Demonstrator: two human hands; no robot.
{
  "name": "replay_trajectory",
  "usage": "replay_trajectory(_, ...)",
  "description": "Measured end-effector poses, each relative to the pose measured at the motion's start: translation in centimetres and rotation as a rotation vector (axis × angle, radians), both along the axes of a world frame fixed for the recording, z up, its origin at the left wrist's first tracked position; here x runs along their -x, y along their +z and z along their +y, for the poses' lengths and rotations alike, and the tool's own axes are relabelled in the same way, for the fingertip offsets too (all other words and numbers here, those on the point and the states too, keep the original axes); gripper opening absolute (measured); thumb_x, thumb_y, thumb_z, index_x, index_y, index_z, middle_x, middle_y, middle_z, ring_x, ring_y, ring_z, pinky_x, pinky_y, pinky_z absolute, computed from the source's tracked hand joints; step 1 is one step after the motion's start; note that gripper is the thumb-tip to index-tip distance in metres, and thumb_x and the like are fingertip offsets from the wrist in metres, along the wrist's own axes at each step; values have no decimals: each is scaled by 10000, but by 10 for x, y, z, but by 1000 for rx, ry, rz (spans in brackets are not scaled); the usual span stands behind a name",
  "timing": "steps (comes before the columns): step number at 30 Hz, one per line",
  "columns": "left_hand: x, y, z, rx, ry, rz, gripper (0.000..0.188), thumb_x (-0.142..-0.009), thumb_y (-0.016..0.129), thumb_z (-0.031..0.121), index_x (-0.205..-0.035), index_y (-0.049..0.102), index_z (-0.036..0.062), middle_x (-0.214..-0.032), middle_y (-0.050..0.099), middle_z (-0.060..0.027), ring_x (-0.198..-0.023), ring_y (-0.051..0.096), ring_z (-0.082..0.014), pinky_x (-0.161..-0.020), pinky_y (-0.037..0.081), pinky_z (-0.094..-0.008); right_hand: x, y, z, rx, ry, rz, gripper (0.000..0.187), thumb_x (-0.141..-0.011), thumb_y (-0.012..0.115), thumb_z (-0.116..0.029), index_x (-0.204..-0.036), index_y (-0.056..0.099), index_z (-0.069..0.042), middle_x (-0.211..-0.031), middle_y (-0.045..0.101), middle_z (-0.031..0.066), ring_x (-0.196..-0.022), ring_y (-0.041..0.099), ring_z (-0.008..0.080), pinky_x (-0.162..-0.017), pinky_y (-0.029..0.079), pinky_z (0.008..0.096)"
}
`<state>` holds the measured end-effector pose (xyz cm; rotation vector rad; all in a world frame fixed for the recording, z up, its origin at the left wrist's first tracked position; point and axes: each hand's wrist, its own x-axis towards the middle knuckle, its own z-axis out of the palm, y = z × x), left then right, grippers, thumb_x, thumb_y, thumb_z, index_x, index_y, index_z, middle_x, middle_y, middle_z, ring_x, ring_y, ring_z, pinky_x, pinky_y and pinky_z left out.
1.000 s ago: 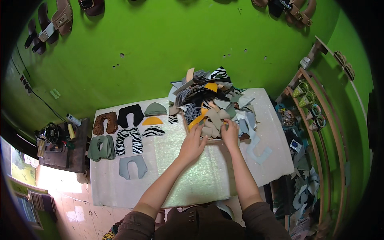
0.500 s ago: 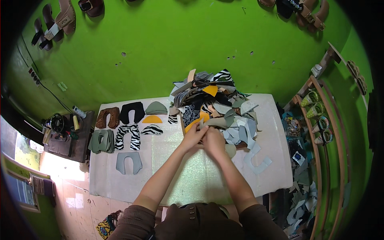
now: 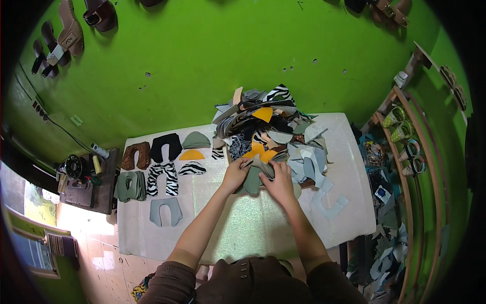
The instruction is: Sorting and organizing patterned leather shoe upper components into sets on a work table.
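My left hand and my right hand are closed on grey-green material pieces, which fan out between them. They are at the near edge of a large heap of cut scraps in grey, black, zebra print and yellow. Yellow pieces lie just beyond my fingers. On the left of the table are a brown U-shaped piece, a black one, a zebra one, a grey one and a green stack. Beside them are green, yellow and zebra half-rounds.
The pale table stands against a green wall hung with sandals. At the left is a dark stand with a machine wheel and thread spools. A wooden rack holds shoes at the right, near more scraps.
My hands have moved slightly nearer and apart, and the grey-green pieces now spread open between them. The whole view has shifted a little.
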<state>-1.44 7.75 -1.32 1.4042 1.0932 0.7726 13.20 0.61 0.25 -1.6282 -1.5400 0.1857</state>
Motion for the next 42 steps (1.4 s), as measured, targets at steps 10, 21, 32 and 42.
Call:
replay_trajectory(10, 6, 28, 18, 174, 68, -253, 290, -883, 428, 124, -1146, 449, 2, -979, 566, -53, -867, 527, -126, -783, 412, -219, -29, 54, 38, 299, 250, 1044, 133, -831, 536, -142, -826, 590, -21, -773, 599, 13, -665, 529, 62, -604, 413, 204)
replay_trajectory(21, 0, 86, -15, -599, -365, 147, 815, -721, 634, 377, -1304, 240, -33, -1339, 236, -276, -1271, 216, -362, -1028, 211, -366, -9, 85, 18, 265, 179, 1096, 141, -841, 535, -157, -807, 575, -26, -714, 563, -6, -584, 503, 39, -540, 406, 168)
replay_trajectory(32, 21, 120, -33, -442, -193, 129, 192, -828, 466, 100, -995, 513, 17, -672, 561, -38, -619, 526, -102, -602, 435, -243, 3, 91, -23, -108, 63, 89, 574, -659, 696, -168, -1176, 465, -76, -1068, 491, 124, -1091, 397, 276, -901, 337, 370)
replay_trajectory(42, 41, 146, -44, 8, -497, 58, 378, -914, 376, 392, -789, 520, 66, -521, 460, 29, -407, 434, -55, -396, 378, -199, -13, 54, -28, 544, 692, 1288, 485, -723, 680, -82, -1161, 480, -25, -982, 567, 30, -937, 541, 120, -833, 419, 251)
